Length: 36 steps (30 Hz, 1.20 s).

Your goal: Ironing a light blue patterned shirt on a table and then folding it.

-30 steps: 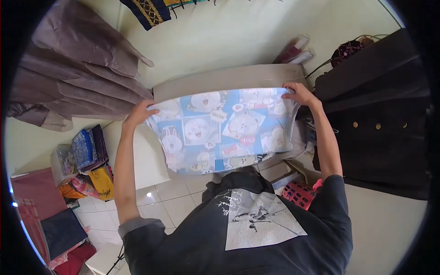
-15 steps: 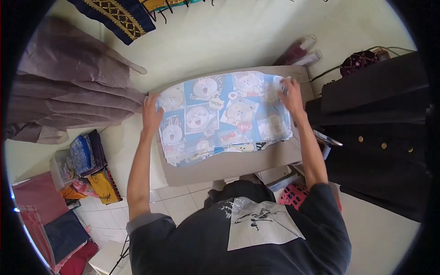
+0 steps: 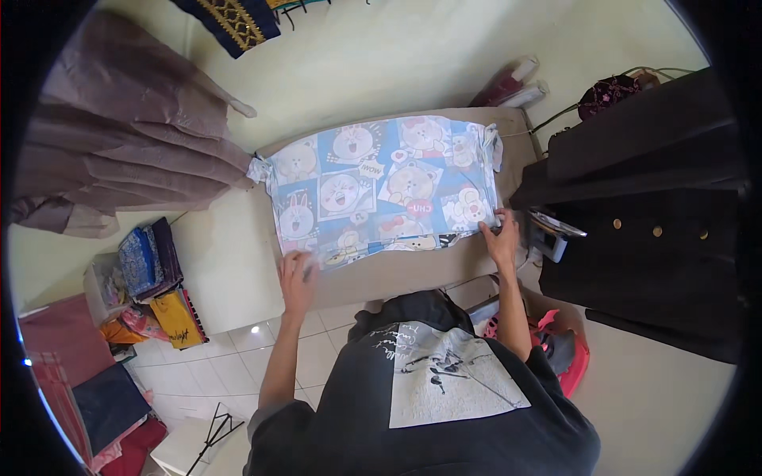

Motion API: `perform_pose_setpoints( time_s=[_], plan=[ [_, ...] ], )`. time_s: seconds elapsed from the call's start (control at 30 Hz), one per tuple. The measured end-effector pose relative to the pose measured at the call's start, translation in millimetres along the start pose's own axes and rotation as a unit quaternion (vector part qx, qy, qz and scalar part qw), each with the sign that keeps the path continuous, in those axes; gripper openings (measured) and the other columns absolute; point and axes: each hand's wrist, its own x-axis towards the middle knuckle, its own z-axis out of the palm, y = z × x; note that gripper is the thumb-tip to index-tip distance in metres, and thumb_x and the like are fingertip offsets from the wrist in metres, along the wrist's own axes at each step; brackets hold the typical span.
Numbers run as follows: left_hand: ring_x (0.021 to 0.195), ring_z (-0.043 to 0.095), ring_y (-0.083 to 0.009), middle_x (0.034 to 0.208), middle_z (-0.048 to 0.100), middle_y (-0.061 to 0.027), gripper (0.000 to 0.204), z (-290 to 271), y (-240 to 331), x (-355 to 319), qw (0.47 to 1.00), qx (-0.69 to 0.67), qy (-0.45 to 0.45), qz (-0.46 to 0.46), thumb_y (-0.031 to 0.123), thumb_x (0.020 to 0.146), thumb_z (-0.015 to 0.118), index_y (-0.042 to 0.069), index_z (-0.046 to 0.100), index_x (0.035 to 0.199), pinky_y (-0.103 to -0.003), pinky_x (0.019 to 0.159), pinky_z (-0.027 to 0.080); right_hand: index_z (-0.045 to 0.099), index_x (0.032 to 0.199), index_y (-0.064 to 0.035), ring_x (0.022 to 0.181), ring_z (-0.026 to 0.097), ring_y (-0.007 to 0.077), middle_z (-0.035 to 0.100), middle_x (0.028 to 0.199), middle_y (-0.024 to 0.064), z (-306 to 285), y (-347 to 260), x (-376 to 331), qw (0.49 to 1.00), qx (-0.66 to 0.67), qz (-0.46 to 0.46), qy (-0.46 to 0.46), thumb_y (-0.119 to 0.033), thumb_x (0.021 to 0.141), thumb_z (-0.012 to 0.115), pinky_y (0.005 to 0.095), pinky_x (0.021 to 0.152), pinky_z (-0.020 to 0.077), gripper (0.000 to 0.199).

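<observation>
A blue and white cloth with cartoon animal prints [image 3: 381, 190] lies spread flat on a beige padded board [image 3: 230, 254]. My left hand [image 3: 297, 278] rests on the cloth's near left corner, fingers blurred and pressed down on the edge. At the near right corner, my right hand [image 3: 502, 236] pinches the cloth's edge. Both forearms reach up from my dark printed shirt at the bottom.
Brown garments [image 3: 119, 151] hang at the left and a black buttoned coat [image 3: 651, 214] hangs at the right. Folded fabrics [image 3: 147, 266] are stacked on the tiled floor at the left. Rolled items [image 3: 512, 83] lean on the wall behind the board. A pink basket [image 3: 571, 361] sits low right.
The cloth was held up in the air, then lowered onto the board. Both hands slid from its far corners down to its near edge.
</observation>
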Motion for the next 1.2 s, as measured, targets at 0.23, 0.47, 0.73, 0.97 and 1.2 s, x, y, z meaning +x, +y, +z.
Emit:
perform_pose_setpoints(
  time_s=[0.23,0.47,0.73,0.97,1.2],
  plan=[
    [0.109,0.057,-0.0292,0.110,0.061,-0.0089,0.021,-11.7,-26.3,22.1,0.999,-0.034,-0.004,-0.006,0.008,0.085,0.072,0.006,0.068,0.105,-0.039,0.096,0.045,0.065,0.108,-0.0062,0.071,0.062,0.0119,0.063,0.084,0.0041,3.6,32.4,18.8,0.990,0.127,-0.007,-0.055,-0.007,0.084,0.074,0.0296,0.067,0.0509,0.026],
    [0.106,0.060,-0.0309,0.109,0.062,-0.0108,0.014,-27.3,-28.5,22.9,0.995,-0.079,0.036,-0.052,0.006,0.091,0.065,0.003,0.066,0.105,-0.039,0.092,0.048,0.059,0.113,-0.0045,0.068,0.066,0.0167,0.066,0.083,0.0100,-10.2,27.6,23.4,0.974,0.223,0.030,-0.010,-0.001,0.089,0.062,0.0320,0.064,0.0535,0.025],
    [0.104,0.060,-0.0322,0.110,0.061,-0.0107,0.013,-15.2,-30.0,-10.2,0.995,-0.074,0.030,-0.062,0.007,0.090,0.066,0.002,0.065,0.103,-0.040,0.090,0.049,0.055,0.117,-0.0032,0.072,0.069,0.0250,0.065,0.091,0.0132,0.8,55.7,30.2,0.971,0.236,0.038,-0.011,-0.002,0.088,0.062,0.0362,0.065,0.0562,0.030],
    [0.107,0.057,-0.0343,0.110,0.058,-0.0138,0.020,-6.3,-19.1,17.1,0.997,-0.039,0.047,-0.039,-0.001,0.081,0.063,0.002,0.065,0.101,-0.044,0.094,0.046,0.055,0.121,-0.0037,0.108,0.059,0.0471,0.055,0.122,0.0276,-14.0,-8.4,13.5,0.994,-0.102,0.026,-0.028,-0.008,0.084,0.068,0.0540,0.090,0.0483,0.040],
    [0.121,0.054,-0.0385,0.125,0.058,-0.0188,0.037,-6.1,-36.0,188.2,0.990,-0.004,0.127,0.064,0.003,0.087,0.063,0.001,0.057,0.123,-0.043,0.102,0.044,0.055,0.128,-0.0073,0.124,0.048,0.0443,0.052,0.129,0.0237,15.0,-73.1,146.8,0.975,-0.042,-0.214,0.051,-0.010,0.085,0.068,0.0480,0.104,0.0425,0.046]
  ],
)
